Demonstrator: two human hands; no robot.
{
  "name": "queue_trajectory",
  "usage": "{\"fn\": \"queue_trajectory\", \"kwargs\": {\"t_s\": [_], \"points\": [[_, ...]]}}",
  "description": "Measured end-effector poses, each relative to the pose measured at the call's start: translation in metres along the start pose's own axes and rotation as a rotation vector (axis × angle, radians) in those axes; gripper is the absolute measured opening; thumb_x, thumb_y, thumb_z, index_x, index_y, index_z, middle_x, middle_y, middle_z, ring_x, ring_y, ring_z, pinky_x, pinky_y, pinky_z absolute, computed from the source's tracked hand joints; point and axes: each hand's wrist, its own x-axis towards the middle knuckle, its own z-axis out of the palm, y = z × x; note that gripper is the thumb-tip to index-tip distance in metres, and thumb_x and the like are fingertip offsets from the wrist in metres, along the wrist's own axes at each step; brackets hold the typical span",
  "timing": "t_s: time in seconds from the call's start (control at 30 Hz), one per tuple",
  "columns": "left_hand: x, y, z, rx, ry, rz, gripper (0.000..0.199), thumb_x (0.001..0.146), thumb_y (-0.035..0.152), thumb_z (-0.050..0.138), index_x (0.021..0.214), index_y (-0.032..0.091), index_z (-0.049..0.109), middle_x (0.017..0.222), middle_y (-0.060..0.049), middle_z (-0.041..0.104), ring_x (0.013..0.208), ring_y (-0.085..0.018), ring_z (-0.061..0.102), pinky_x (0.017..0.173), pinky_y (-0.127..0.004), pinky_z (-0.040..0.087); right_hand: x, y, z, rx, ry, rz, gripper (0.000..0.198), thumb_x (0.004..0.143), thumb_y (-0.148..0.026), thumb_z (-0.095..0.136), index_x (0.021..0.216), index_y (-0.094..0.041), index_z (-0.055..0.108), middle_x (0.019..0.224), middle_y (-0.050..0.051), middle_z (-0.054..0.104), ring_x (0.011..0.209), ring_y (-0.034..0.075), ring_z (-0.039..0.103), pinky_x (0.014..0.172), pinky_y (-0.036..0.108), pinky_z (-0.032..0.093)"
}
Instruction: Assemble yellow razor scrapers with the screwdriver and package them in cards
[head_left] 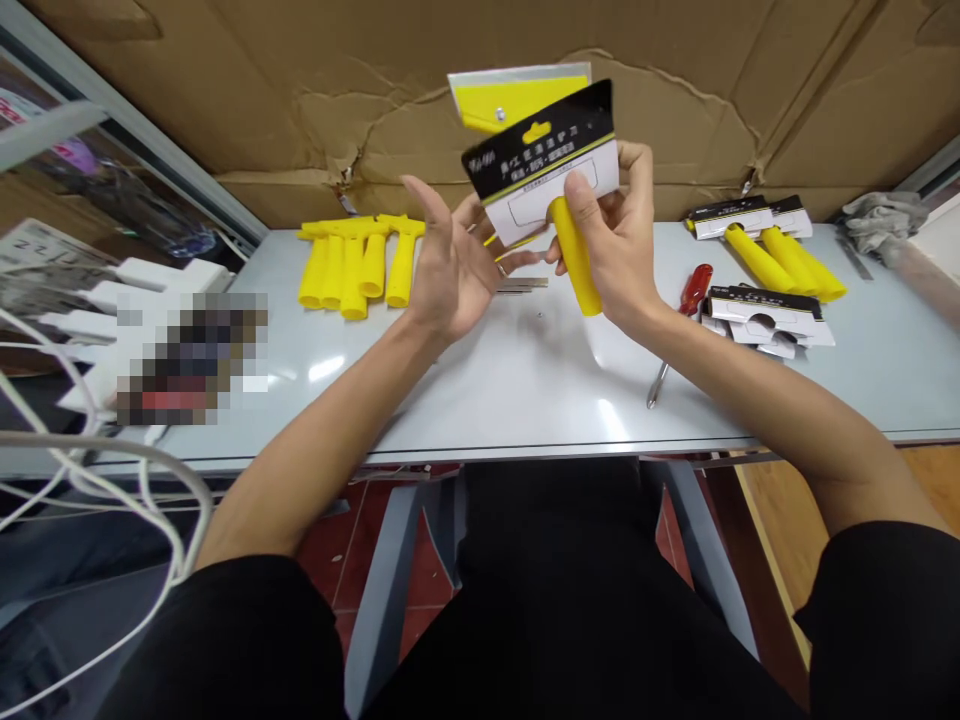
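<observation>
Raised above the table, a yellow scraper (580,270) is in my right hand (626,225), its fingers and thumb closed round the handle. A black-and-white header card (538,150) sits around the handle, with my right thumb pressing on its face. Behind the card shows the scraper's wide head (517,103) with a silvery blade edge. Just left of the card is my left hand (454,265), open, thumb apart, some fingers partly hidden by the card. Below, thin metal strips (523,286) lie near a small screw (540,315).
Several yellow scraper handles (355,265) stand at the back left. On the right lie carded scrapers (780,265), a stack of cards (776,318) and a red-handled screwdriver (696,290). White cables (161,520) hang at the left; cardboard (247,110) backs the table.
</observation>
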Motion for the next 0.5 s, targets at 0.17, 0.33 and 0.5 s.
{"fn": "queue_trajectory", "kwargs": {"t_s": [0.17, 0.33, 0.5], "points": [[0.003, -0.019, -0.007, 0.014, -0.031, 0.06, 0.071, 0.067, 0.078, 0.101, 0.114, 0.029, 0.08, 0.132, -0.008, 0.083, 0.124, -0.032, 0.08, 0.093, -0.036, 0.07, -0.001, 0.006, 0.003, -0.002, 0.065, 0.017, 0.14, 0.07, -0.119, 0.026, 0.177, -0.034, -0.001, 0.116, 0.005, 0.072, 0.085, 0.005, 0.064, 0.065, 0.018, 0.047], [0.015, -0.02, -0.028, 0.007, 0.14, 0.095, 0.04, 0.079, 0.055, 0.1, 0.101, 0.029, 0.079, 0.124, 0.0, 0.085, 0.127, -0.027, 0.08, 0.103, -0.034, 0.07, 0.001, 0.014, -0.001, -0.061, -0.086, 0.078, 0.129, 0.075, -0.111, 0.05, 0.172, -0.028, 0.028, 0.117, 0.005, 0.074, 0.077, 0.004, 0.063, 0.062, 0.019, 0.048], [0.023, -0.018, -0.042, -0.018, 0.275, 0.074, 0.026, 0.085, 0.048, 0.095, 0.098, 0.032, 0.079, 0.123, 0.003, 0.086, 0.136, -0.026, 0.075, 0.109, -0.033, 0.07, 0.004, 0.01, -0.008, -0.181, -0.246, 0.068, 0.105, 0.074, -0.109, 0.055, 0.124, -0.017, 0.061, 0.111, 0.008, 0.075, 0.081, 0.006, 0.066, 0.071, 0.021, 0.056]]}}
